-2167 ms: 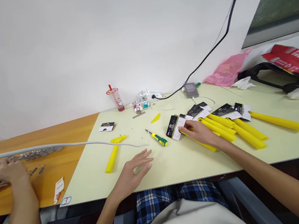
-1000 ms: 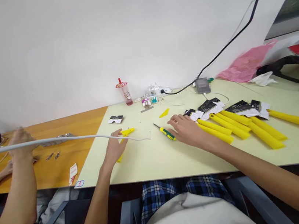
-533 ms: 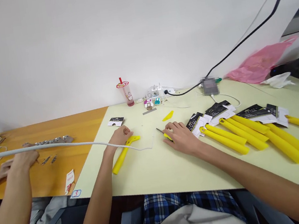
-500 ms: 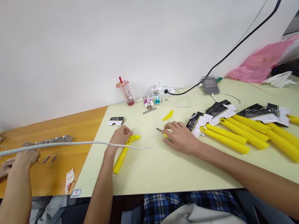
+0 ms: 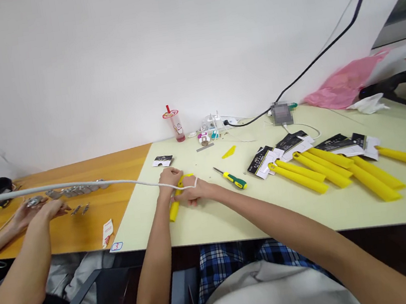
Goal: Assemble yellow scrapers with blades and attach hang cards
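Note:
A yellow long-handled plastic tool (image 5: pixel 174 211) lies on the pale table in front of me, partly hidden by my hands. My left hand (image 5: pixel 171 177) is closed at its upper part, fingers curled. From the right, my right hand (image 5: pixel 198 191) reaches across and closes on the same tool below its head; a white cable crosses in front of its fingers. To the right, a green and yellow screwdriver (image 5: pixel 235 179) rests on the table, untouched. Beyond it lies a small flat yellow piece (image 5: pixel 229 152). A black and white card (image 5: pixel 162 161) lies behind my left hand.
Several yellow handles (image 5: pixel 300 177) in black and white card sleeves (image 5: pixel 263 162) lie at right. A cup with a straw (image 5: pixel 175 125), a power strip (image 5: pixel 212 122) and a pink bag (image 5: pixel 344 84) are along the wall. A co-worker's hands (image 5: pixel 50 209) work at left.
My right hand has let go of the screwdriver, leaving it on the table, and moved left to the yellow tool. My left hand stays at the tool. The view has shifted slightly.

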Motion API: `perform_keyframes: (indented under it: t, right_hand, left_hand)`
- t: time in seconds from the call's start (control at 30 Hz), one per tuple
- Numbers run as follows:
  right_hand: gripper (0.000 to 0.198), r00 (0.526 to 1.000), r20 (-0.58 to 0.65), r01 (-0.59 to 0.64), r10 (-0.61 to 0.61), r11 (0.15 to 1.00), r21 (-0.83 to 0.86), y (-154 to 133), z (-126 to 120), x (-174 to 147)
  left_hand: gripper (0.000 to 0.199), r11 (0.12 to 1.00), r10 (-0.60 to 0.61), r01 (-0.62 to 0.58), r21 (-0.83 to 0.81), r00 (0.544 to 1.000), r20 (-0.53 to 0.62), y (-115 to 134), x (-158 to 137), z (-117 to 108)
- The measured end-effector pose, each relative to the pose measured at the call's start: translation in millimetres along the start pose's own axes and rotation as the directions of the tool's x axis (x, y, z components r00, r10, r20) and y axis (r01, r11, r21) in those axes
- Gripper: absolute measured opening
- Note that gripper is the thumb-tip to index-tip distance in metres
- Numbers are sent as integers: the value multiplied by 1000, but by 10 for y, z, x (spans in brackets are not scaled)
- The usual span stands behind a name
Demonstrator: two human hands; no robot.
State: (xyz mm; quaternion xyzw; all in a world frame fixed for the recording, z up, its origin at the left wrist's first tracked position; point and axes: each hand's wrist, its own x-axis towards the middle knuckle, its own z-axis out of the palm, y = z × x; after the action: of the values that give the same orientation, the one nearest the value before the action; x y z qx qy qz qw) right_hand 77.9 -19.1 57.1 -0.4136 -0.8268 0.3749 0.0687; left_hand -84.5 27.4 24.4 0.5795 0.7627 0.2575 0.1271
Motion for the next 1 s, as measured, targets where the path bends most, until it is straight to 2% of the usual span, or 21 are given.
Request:
perform_keyframes:
  t: [0.07,0.13,0.33,0.47,0.57,0.7,0.77,0.83,0.9,1.0]
  right_hand:
    - [44,990,135,-65,42,983,173,-5,-5,90]
    - [42,983,173,-102,62,968,229,-4,16,131]
    - [34,984,120,-163,134,946,281,-43,105,157]
    - [30,988,60,-155,144,947,282,-93,87,149]
    - [34,989,11,-144,146,952,269,-73,38,19]
    - [46,994,-85,-54,68,986,160,100,-82,-415]
    - [42,996,-86,8,2,993,115,221,-165,-669]
    - [33,998,-51,49,-41,984,169,330,-243,-848]
    - [32,995,-78,77,-58,962,263,405,-289,-889]
    - [40,982,-176,133,-63,897,422,433,-263,-674]
  left_hand:
    - [11,999,11,-11,-43,1000,8,-42,16,-6]
    - [10,996,26,-24,-89,999,21,-84,48,-7]
    - [3,976,53,-46,-211,998,26,-158,112,28]
    - [7,956,41,-41,-290,999,-5,-179,86,34]
    - [15,924,30,-38,-380,999,-26,-192,63,13]
    - [31,848,13,-29,-530,999,-35,-155,37,-9]
    - [37,799,8,-39,-600,998,-55,-96,20,0]
    - [43,746,1,-45,-665,998,-67,-16,-10,28]
    - [49,686,0,-43,-726,998,-59,71,-58,73]
    - [54,600,12,-37,-799,999,-37,189,-161,135]
